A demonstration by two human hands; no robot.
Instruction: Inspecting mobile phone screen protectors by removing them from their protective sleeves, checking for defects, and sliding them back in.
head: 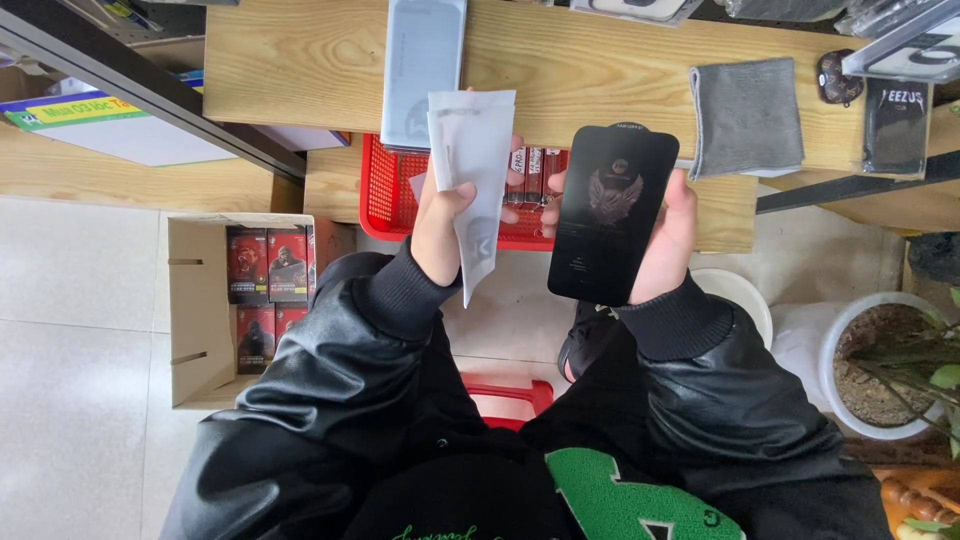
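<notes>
Black leather sleeves [330, 400] lead up to both hands. Right hand [672, 235] grips a black glass sheet [612, 213], tall, round-cornered, with a faint winged emblem, above a red basket [392, 190]. Left hand [440, 228] pinches a white sleeve packet [478, 175]. Red-and-black boxes [268, 265] fill a carton [195, 320] on the floor; a grey cloth [746, 116] lies on the wooden table [300, 60].

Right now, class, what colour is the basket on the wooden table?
Red; the basket shows best in the head view, behind the left hand.

A phone-accessory shop: a carton of boxed stock [262, 290], a red basket [385, 190], a wooden counter [300, 60].
</notes>
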